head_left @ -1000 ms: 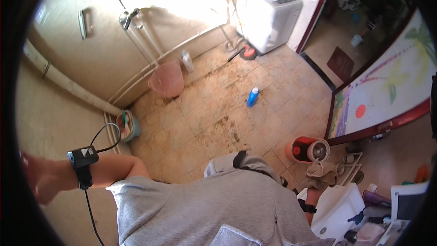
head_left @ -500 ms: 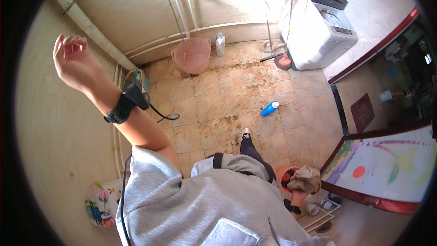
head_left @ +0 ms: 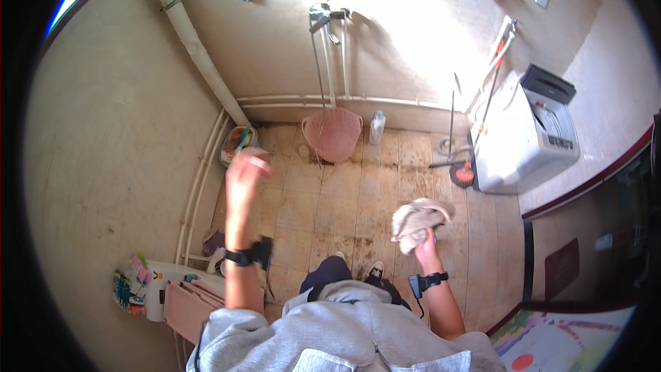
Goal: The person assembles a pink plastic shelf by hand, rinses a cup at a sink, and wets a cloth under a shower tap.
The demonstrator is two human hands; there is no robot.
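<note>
In my right hand (head_left: pixel 427 242) is a bunched beige cloth (head_left: pixel 417 222), gripped from below and held up in front of me; its far edge is smeared by motion. My left hand (head_left: pixel 246 171) is raised on the left side, a little blurred, with fingers loosely bent and apart and nothing seen in them. It overlaps the near part of a small basket (head_left: pixel 232 143) of items in the left corner, though contact cannot be told. Both wrists wear black straps with a small box.
A pink laundry basket (head_left: pixel 333 136) and a white bottle (head_left: pixel 376 129) stand by the far wall. At right are a washing machine (head_left: pixel 520 139) with its lid raised and a round orange brush (head_left: pixel 462 174). A pink folded item (head_left: pixel 187 308) stands close at left. The tiled floor (head_left: pixel 344 196) is stained.
My right hand has lifted the cloth from beside the red bucket at lower right to in front of me. My left hand has come down and rightward. The blue bottle no longer shows.
</note>
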